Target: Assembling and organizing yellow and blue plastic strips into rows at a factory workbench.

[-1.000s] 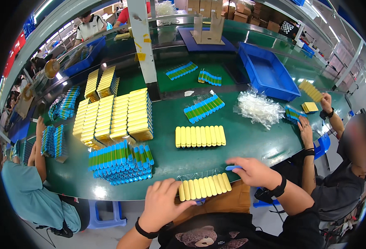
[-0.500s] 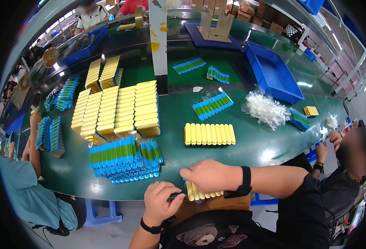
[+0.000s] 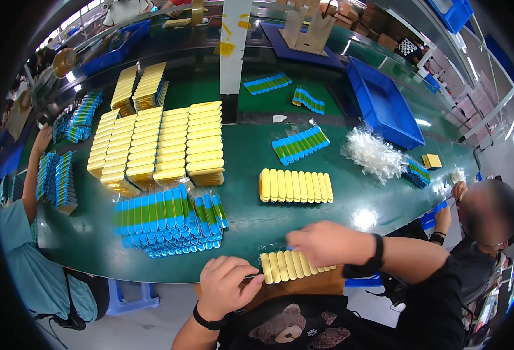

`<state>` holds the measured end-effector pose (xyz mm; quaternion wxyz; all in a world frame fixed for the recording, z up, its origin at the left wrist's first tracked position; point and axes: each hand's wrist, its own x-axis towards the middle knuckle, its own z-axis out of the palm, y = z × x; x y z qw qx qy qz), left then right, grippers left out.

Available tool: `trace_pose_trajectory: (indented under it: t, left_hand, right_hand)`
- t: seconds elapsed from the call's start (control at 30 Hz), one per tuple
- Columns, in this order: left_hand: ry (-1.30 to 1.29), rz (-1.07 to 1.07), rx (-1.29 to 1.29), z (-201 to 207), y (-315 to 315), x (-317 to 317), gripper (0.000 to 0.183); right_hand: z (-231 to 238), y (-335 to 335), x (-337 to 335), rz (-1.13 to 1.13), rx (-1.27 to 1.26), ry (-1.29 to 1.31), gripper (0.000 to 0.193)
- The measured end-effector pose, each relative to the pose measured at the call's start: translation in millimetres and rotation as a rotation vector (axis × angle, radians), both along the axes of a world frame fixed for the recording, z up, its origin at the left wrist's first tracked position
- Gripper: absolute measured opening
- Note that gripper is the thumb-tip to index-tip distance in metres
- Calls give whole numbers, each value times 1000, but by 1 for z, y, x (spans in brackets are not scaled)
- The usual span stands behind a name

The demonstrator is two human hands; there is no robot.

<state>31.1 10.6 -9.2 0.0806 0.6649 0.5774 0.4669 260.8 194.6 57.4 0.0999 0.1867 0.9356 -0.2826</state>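
Note:
In front of me, at the near table edge, lies a joined row of yellow round-ended strips [image 3: 289, 266]. My left hand [image 3: 227, 287] is at the row's left end, with fingers curled and thumb and forefinger pinched close together. What sits in that pinch is too small to make out. My right hand [image 3: 334, 244] hovers over the row's right part. Its fingers are curled closed and slightly blurred; anything in them is hidden. A bit of clear film [image 3: 276, 247] shows by the row's upper edge. Farther off lies another stack of yellow strips [image 3: 296, 186].
Left stand tall yellow strip stacks [image 3: 158, 143] and a blue-green strip pile [image 3: 166, 221]. Loose blue-green strips [image 3: 300, 144], crumpled clear wrappers [image 3: 374, 154] and a blue tray [image 3: 385, 105] lie beyond. A white post [image 3: 232, 64] rises at the back. People sit at both sides.
My right hand has moved right along the row, uncovering more yellow strips. My left hand stays at the left end. The left neighbour's arm has reached farther away.

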Motion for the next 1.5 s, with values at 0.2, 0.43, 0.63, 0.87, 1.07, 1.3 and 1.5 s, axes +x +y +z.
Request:
trace_pose_trajectory:
  t: [0.2,0.43,0.63,0.87,1.07,1.3,1.5]
  left_hand:
    - [-27,-11,-4,-4,-1,-3,16]
    - [-41,6,-25,7,-2,2,11]
    - [-22,-11,-37,7,-1,5,10]
    - [-46,26,-13,-2,-3,10,10]
    - [-53,38,-8,-1,6,18,10]
    - [21,7,-96,22,-15,24,9]
    - [-2,-30,-154,30,-7,41,18]
  right_hand:
    - [-6,-10,-46,124,27,84,14]
    - [14,11,70,-178,57,-75,11]
    - [-11,-15,-33,66,39,107,20]
    - [19,-1,32,-69,92,-19,28]
    - [27,-4,139,-359,136,-73,22]
    - [-14,-10,150,-516,137,239,11]
    - [-52,12,150,-680,663,598,19]
